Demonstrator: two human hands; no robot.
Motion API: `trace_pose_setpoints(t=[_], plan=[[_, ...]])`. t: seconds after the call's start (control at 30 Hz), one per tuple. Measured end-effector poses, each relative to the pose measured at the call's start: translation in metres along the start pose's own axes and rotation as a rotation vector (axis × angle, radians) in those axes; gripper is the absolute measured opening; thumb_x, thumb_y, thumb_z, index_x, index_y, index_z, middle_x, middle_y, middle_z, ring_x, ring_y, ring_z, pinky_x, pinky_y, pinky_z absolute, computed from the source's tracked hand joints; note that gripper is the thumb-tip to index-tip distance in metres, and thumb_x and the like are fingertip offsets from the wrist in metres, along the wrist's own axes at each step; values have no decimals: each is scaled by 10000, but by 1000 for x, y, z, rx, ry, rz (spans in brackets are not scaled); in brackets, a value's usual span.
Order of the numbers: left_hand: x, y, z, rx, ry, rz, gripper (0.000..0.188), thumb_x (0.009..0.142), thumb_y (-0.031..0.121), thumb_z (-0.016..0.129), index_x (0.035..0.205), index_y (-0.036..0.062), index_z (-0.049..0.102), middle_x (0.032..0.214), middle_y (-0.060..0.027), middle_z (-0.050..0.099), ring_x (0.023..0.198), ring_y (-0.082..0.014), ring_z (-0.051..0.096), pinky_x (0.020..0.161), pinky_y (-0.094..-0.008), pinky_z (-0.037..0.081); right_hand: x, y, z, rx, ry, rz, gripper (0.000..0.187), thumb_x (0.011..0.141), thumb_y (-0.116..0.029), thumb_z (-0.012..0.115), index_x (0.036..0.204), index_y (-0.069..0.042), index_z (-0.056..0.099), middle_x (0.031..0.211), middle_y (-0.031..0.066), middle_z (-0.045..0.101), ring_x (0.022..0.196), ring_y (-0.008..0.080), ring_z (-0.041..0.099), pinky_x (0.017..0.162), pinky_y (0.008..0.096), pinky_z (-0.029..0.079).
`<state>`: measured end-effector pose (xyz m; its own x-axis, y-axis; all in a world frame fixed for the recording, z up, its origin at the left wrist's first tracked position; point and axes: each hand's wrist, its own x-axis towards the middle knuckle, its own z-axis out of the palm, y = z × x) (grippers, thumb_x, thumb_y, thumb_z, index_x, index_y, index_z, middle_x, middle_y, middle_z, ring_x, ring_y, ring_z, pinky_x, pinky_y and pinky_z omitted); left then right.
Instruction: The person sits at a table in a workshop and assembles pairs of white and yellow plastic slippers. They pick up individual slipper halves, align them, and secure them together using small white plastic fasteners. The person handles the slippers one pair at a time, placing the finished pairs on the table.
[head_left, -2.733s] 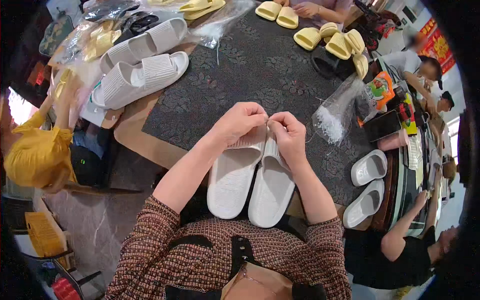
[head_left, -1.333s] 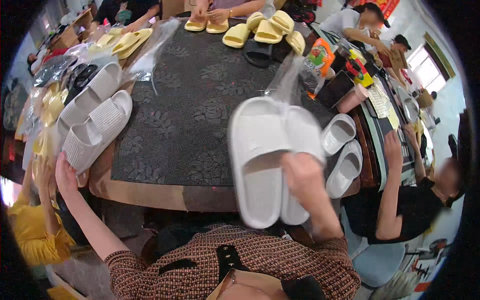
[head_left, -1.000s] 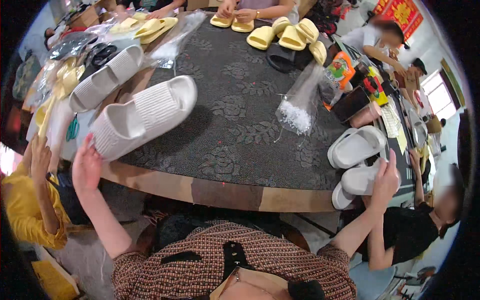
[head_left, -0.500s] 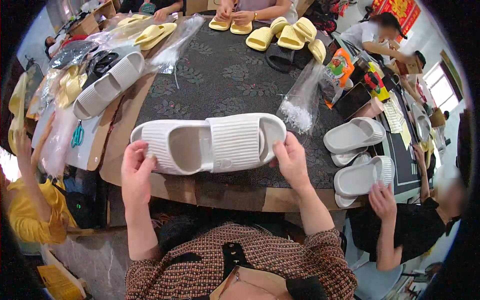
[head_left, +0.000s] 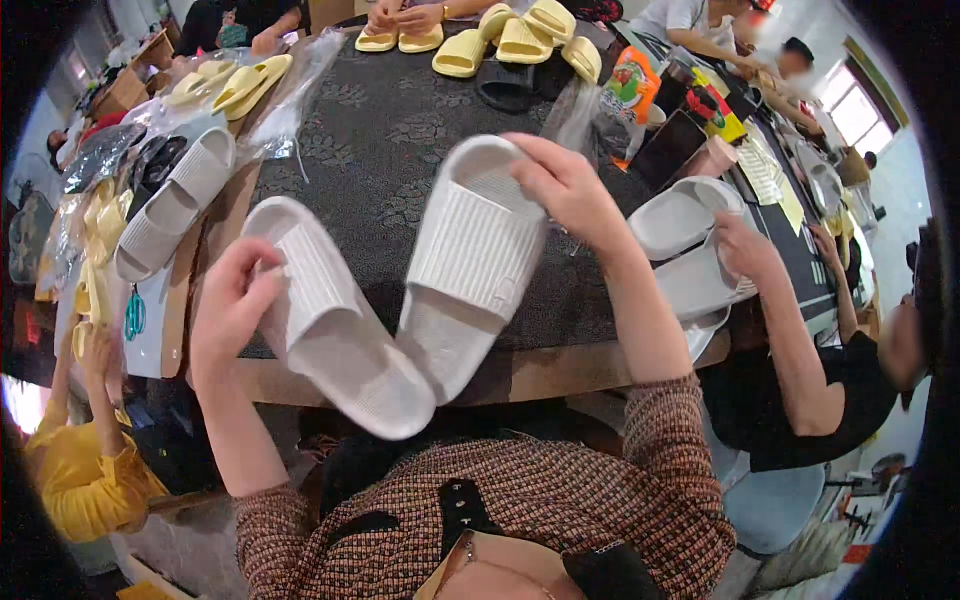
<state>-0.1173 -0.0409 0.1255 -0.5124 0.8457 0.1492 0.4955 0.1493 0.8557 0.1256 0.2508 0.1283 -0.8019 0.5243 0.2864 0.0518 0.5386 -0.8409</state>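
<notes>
I hold a pair of light grey ribbed slide sandals over the near edge of the table, tilted into a V with their heels meeting low in the middle. My left hand (head_left: 240, 295) is closed on the toe side of the left slide sandal (head_left: 335, 315). My right hand (head_left: 572, 195) grips the toe of the right slide sandal (head_left: 470, 260); some of its fingers are hidden. The right sandal's heel overlaps beside the left one's.
A dark patterned tablecloth (head_left: 350, 120) covers the table. Another grey pair (head_left: 175, 205) lies at left near teal scissors (head_left: 135, 314). Yellow slides (head_left: 525, 40) stand at the far side. At right, a co-worker's hand (head_left: 748, 250) touches more grey slides (head_left: 690, 275).
The two sandals, held level end to end before, have swung into a V with heels toward me and toes up. My right hand has risen. The co-worker's hand at right moved farther up.
</notes>
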Motion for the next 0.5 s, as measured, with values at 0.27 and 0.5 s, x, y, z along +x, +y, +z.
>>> trace_pose_setpoints(t=[0.27, 0.5], plan=[[56, -3, 47, 505, 152, 465, 235, 785, 88, 645, 1007, 31, 594, 1171, -122, 559, 1105, -302, 518, 970, -404, 363, 33, 17, -3, -255, 206, -221, 236, 870, -165, 589, 1033, -2, 642, 944, 168, 675, 889, 278, 648, 789, 336, 497], [7, -19, 79, 564, 196, 360, 336, 765, 69, 674, 1089, 56, 583, 1261, -136, 513, 1184, -328, 475, 1002, -439, 338, -39, 91, -11, -700, -82, -149, 203, 842, -74, 544, 1005, -65, 664, 904, 155, 631, 889, 321, 620, 773, 403, 499]])
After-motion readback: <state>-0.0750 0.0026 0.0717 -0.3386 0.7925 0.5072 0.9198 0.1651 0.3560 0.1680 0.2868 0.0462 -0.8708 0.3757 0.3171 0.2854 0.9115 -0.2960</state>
